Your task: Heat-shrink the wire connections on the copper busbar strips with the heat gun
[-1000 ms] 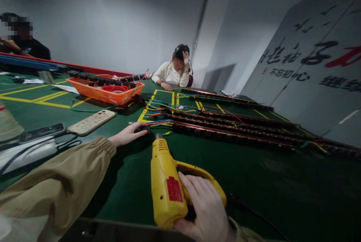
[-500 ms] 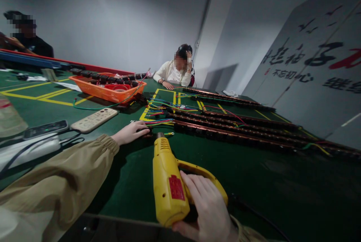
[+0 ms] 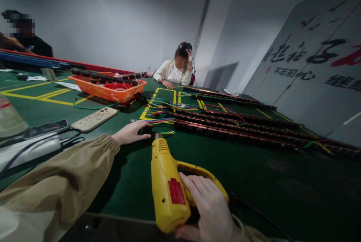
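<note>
My right hand [image 3: 207, 206] is wrapped round the handle of a yellow heat gun [image 3: 169, 185], whose metal nozzle points away from me. Just beyond the nozzle, my left hand [image 3: 134, 132] reaches over the table with thumb and forefinger apart; a small dark part near the fingertips is hard to make out. Coloured wires [image 3: 162, 121] in blue, red and yellow run beside the left fingers from the nearest long black-and-copper bar [image 3: 225, 135]. A yellow-green wire with a ring terminal [image 3: 170, 132] lies right by the nozzle.
An orange basket [image 3: 105, 93] of black parts stands beyond my left hand. A beige phone-like case [image 3: 94, 119], a dark phone [image 3: 46, 129] and a white power strip [image 3: 31, 150] lie to the left. One person [image 3: 176, 65] sits across the table, another [image 3: 28, 39] far left.
My left thumb and forefinger have spread apart, the forefinger lifting a little. The heat gun has shifted slightly left and toward me, still in my right hand.
</note>
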A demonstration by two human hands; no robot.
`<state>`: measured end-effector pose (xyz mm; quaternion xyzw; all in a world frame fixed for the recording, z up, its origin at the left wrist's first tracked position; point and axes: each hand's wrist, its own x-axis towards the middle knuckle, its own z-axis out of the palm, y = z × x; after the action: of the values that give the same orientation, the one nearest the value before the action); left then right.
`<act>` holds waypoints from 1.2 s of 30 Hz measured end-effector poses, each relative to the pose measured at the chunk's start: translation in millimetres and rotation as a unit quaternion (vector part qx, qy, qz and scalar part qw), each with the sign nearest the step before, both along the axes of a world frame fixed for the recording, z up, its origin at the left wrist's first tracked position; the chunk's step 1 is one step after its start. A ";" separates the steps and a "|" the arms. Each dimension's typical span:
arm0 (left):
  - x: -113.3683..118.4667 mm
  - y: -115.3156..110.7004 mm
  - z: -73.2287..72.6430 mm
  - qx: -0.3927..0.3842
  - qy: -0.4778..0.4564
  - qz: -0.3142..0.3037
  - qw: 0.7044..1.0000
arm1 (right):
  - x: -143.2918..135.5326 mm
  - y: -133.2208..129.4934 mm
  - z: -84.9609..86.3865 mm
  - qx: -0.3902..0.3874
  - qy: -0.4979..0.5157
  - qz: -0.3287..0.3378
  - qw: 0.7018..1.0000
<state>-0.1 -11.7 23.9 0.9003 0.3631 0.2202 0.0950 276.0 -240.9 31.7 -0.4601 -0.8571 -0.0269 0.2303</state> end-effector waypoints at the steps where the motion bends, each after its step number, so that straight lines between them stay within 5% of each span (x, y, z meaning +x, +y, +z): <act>1: -0.5 0.2 -0.5 0.009 0.008 -0.005 1.000 | 1.3 1.1 0.3 -0.012 0.007 -0.004 1.000; 25: -3.2 0.6 -1.0 0.026 0.020 0.001 0.999 | 63.6 25.6 5.7 -0.098 0.007 -0.161 0.982; 36: 8.6 0.0 -8.0 0.052 -0.007 0.054 0.997 | 54.1 21.2 0.4 -0.075 -0.008 -0.181 0.981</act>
<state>8.5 -11.6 15.9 0.8817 0.3982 0.2503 0.0386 330.1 -219.8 32.1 -0.6234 -0.7610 -0.0074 0.1794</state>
